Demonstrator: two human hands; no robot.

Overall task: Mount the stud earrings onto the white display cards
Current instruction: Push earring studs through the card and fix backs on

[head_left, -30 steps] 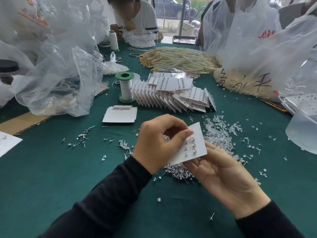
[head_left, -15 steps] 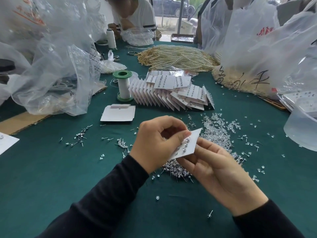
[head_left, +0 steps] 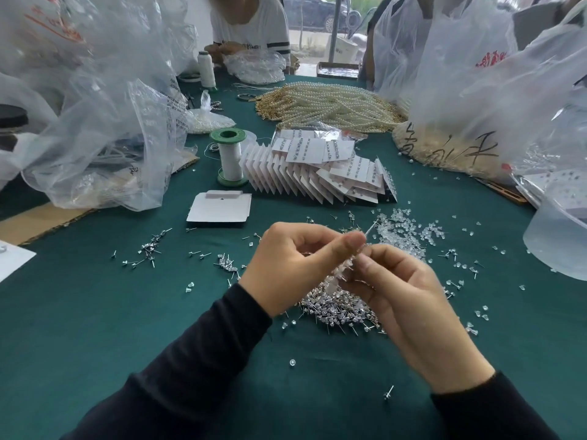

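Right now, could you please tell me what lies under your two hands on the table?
A heap of loose stud earrings lies on the green cloth beneath the left hand and right hand, which pinch a white display card. The hands cover the heap's far part.

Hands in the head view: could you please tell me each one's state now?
Left hand: pinches the card.
Right hand: grips the same card.
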